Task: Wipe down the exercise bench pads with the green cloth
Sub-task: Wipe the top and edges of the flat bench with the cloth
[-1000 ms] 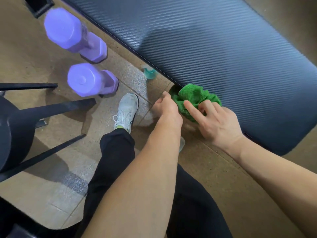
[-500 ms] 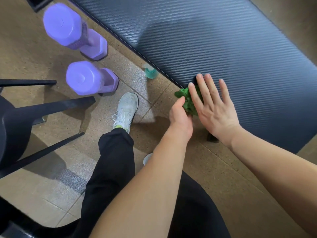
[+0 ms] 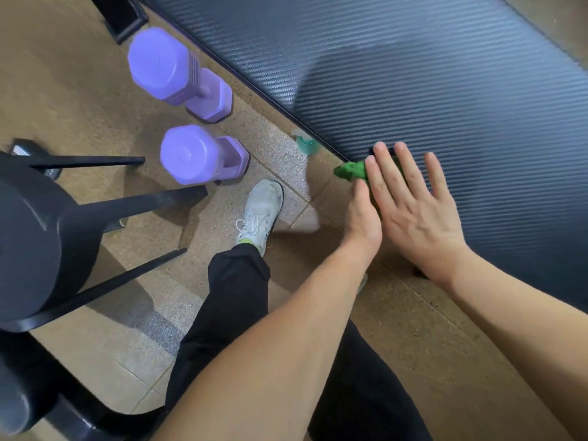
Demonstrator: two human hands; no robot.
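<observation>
right hand (image 3: 413,214) flat, fingers straight and slightly spread, pressing green cloth (image 3: 350,170) onto bench pad (image 3: 445,90) edge, left hand (image 3: 362,221) alongside, possibly touching the cloth, fingers hidden

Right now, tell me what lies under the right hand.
The green cloth, at the bench pad edge beneath the right hand. Only one end shows; the rest is covered.

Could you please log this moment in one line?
right hand: flat on cloth | left hand: beside it, grip unclear | cloth: at pad edge
</observation>
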